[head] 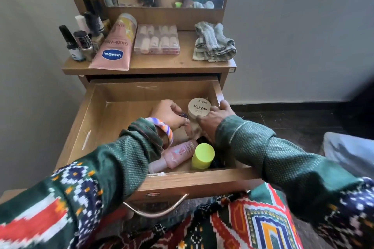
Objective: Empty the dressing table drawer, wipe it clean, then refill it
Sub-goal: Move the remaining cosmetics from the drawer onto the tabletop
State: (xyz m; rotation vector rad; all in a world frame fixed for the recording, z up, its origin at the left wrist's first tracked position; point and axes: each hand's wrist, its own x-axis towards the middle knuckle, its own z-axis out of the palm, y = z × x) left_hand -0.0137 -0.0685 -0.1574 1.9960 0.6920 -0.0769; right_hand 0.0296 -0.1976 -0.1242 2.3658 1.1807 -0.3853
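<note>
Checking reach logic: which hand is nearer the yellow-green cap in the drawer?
Right. The right hand is in the drawer just above the yellow-green cap, its wrist passing beside it. The left hand sits farther off, up and left, beyond the pink bottle.

Green dotted sleeves [283, 147] with patterned knit uppers; striped bangle [162, 127] (perhaps plastic) on left wrist.

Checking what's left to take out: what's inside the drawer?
A round nail polish tub, a pink bottle and a yellow-capped container. The hands and sleeves cover anything beneath.

Pink tube [115, 46] — lime-yellow cap [203, 155], striped bangle [162, 125].
</note>
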